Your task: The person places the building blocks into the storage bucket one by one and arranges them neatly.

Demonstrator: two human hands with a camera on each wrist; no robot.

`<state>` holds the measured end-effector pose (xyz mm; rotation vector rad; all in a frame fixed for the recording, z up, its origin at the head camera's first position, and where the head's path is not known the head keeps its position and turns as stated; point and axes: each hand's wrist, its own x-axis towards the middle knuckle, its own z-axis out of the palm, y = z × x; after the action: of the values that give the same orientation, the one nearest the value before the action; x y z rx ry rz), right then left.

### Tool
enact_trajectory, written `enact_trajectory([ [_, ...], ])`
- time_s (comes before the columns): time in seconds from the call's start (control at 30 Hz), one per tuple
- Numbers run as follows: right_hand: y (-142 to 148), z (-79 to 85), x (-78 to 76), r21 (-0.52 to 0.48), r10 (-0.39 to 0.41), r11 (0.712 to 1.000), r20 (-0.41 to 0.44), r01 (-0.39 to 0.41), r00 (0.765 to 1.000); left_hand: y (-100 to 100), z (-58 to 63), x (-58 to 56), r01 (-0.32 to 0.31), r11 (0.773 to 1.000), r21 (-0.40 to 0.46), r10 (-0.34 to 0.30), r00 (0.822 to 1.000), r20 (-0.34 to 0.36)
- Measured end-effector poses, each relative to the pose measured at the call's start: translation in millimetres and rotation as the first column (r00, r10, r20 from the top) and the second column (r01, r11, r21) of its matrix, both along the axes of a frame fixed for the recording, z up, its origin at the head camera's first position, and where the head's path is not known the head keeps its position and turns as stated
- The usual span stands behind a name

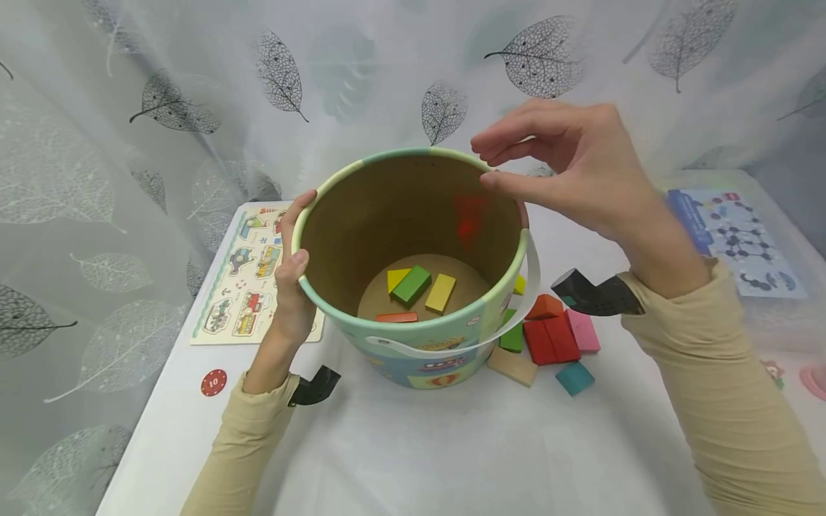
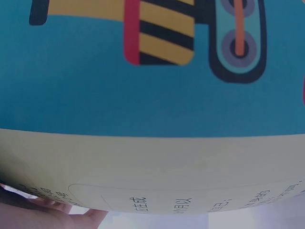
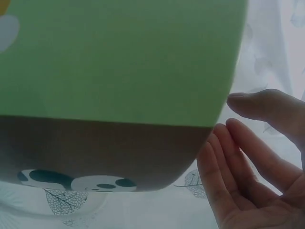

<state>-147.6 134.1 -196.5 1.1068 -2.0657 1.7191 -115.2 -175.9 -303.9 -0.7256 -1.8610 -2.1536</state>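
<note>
A large printed bucket [image 1: 393, 365] stands on the table, its white handle [image 1: 533, 269] hanging down at the right front. My left hand [image 1: 293, 287] grips its left rim, thumb toward the inside. Above the right rim is my right hand [image 1: 568, 158], thumb and fingers apart with nothing between them. A blurred red block [image 1: 470, 218] shows in mid-air inside the bucket. On the bottom lie a green block [image 1: 411, 287], a pale yellow block [image 1: 441, 293], a yellow piece [image 1: 395, 277] and an orange-red block [image 1: 396, 317]. Both wrist views mostly show the bucket's outer wall [image 2: 95, 95].
Right of the bucket lie loose blocks: red [image 1: 551, 340], pink [image 1: 583, 330], teal [image 1: 575, 378], plain wood [image 1: 512, 366] and others. A picture puzzle board [image 1: 219, 287] and a red round chip [image 1: 214, 383] are at left. A clear box [image 1: 761, 308] with a blue-white sheet is at right.
</note>
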Motion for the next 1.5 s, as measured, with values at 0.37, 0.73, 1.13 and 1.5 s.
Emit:
enact_trajectory([
  [0.37, 33.5, -14.6, -4.2, -0.077, -0.016, 0.997, 0.029, 0.018, 0.999, -18.6, -27.7, -22.8, 0.008, 1.0, -0.029, -0.009, 0.999, -0.04],
  [0.73, 68.5, -100.5, -15.5, 0.343, -0.354, 0.904, 0.271, 0.254, 0.895, -22.7, -32.2, -25.0, 0.013, 1.0, -0.024, -0.014, 0.999, -0.046],
  [1.13, 45.4, -169.6, -17.4, 0.649, -0.386, 0.755, 0.323, 0.094, 0.864, -17.1, -26.1, -20.8, 0.014, 1.0, -0.02, -0.016, 0.998, -0.055],
  [1.5, 40.5, -177.6, -23.5, 0.724, -0.442, 0.675, 0.242, 0.143, 0.863, -17.9, -27.3, -22.4, 0.001, 0.999, -0.035, -0.002, 0.999, -0.048],
])
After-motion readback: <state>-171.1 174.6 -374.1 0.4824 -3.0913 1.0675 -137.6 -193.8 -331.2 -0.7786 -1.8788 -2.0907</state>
